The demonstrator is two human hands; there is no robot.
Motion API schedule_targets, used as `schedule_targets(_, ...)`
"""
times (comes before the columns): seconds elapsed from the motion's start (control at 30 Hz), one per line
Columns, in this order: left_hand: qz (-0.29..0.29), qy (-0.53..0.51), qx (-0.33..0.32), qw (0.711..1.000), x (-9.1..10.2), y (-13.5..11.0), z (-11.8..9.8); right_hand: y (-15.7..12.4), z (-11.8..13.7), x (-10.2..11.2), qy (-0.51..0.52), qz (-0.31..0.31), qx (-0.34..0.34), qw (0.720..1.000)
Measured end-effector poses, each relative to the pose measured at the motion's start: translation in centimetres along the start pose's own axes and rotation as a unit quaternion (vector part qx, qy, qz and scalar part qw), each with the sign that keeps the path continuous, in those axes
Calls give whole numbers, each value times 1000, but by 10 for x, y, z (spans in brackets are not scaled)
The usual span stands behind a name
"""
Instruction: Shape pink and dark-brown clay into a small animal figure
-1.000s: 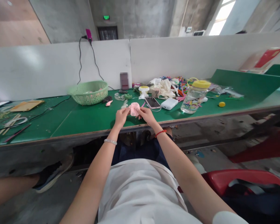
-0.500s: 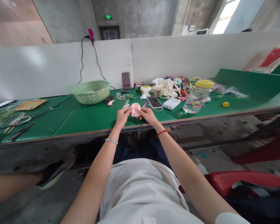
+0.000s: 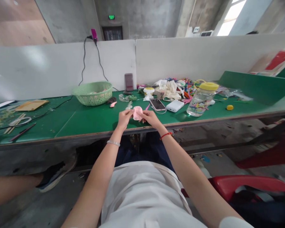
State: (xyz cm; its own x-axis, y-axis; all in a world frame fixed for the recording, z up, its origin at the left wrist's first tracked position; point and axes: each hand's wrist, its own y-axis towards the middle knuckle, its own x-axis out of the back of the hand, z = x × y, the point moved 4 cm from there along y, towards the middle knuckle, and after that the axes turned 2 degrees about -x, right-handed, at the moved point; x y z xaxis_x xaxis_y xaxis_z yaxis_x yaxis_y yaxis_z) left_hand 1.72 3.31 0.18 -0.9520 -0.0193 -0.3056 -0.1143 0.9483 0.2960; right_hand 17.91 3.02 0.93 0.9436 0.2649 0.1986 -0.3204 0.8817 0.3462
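Pink crinkled material [image 3: 137, 113] is held over the green-topped workbench [image 3: 85, 122], near its front edge; the left hand [image 3: 124, 120] and right hand [image 3: 152, 119] each grip one side between fingers and thumb; open green surface extends leftward; beyond stand one smartphone [image 3: 157, 104], one white power bank [image 3: 175, 106], one yellow-lidded jar [image 3: 201, 99], and one green plastic basket [image 3: 93, 94].

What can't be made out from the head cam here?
All in the head view:
- pink piece: partly hidden by the left hand and right hand; material and full shape unclear
- upright object: pixelated, cannot tell what it is
- green plastic basket: contents hidden by its rim, too small
- coloured heap: partly behind a white bundle, pieces too small to identify
- clear jar: contents too small to identify
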Motion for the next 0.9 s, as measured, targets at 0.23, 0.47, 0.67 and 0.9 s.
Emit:
schedule_targets(0.23,-7,1,-18,1000,-1,2,0,-1,2,-2,-10,15,-3,1000)
schedule_targets(0.47,-20,42,-46,998,4,4,2,-1,4,-3,-22,17,-3,1000)
schedule_targets(0.67,2,70,-86,994,-1,0,-5,0,2,-4,-32,12,-4,999)
schedule_targets(0.9,-1,97,-114,989,3,-1,-4,-2,5,-5,-43,22,-8,999)
